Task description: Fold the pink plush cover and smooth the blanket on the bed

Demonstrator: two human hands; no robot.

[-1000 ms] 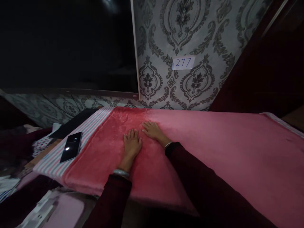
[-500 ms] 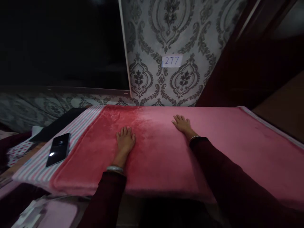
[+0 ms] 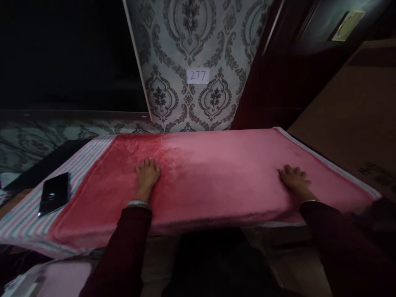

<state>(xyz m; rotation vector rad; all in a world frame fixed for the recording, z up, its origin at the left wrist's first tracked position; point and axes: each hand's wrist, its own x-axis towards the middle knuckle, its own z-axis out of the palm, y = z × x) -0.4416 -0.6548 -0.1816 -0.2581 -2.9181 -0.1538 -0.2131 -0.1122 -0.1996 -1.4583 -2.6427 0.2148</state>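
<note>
A pink plush blanket (image 3: 210, 173) lies spread flat over a raised surface in front of me. My left hand (image 3: 147, 174) rests palm down on its left part, fingers stretched out. My right hand (image 3: 293, 178) lies flat near the blanket's right end, fingers also spread. Both hands hold nothing. I wear dark red sleeves and a bangle on each wrist.
A black phone (image 3: 55, 193) lies on a pink-and-white striped cloth (image 3: 21, 218) left of the blanket. A patterned wall behind carries a small paper label reading 277 (image 3: 198, 76). A dark screen (image 3: 62, 53) fills the upper left; a dark wooden door (image 3: 278, 74) stands at right.
My right hand has slid across the blanket from beside the left hand out to the right end. My left hand has stayed put. My view has turned to the right.
</note>
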